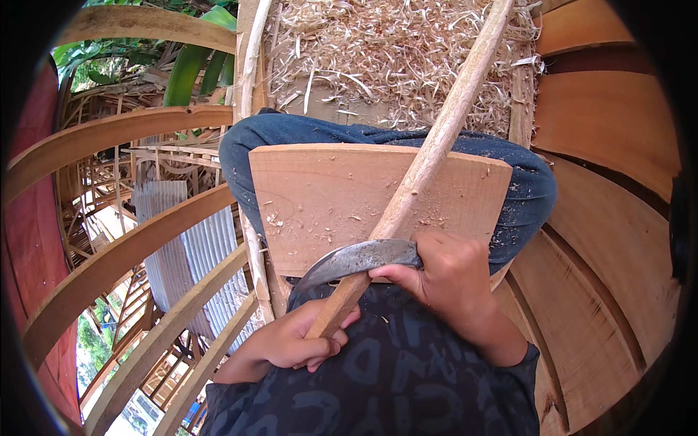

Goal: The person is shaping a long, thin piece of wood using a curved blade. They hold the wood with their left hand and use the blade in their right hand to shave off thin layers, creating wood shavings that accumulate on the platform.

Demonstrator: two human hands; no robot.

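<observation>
A long wooden pole runs from the shavings at the far side down toward my waist. Its near end is squared and darker, and my left hand is wrapped round it there. My right hand is closed on a curved knife whose grip is hidden in the fist; the thumb presses near the base of the blade. The grey sickle-shaped blade lies across the pole just above my left hand, its tip pointing left. Under the pole, a flat wooden board with scattered chips rests on my lap.
My crossed legs in blue jeans support the board. Thin curled wood shavings cover the planks ahead. A slatted wooden rail stands at left, with corrugated sheets beyond it. Overlapping wooden planks wall the right side.
</observation>
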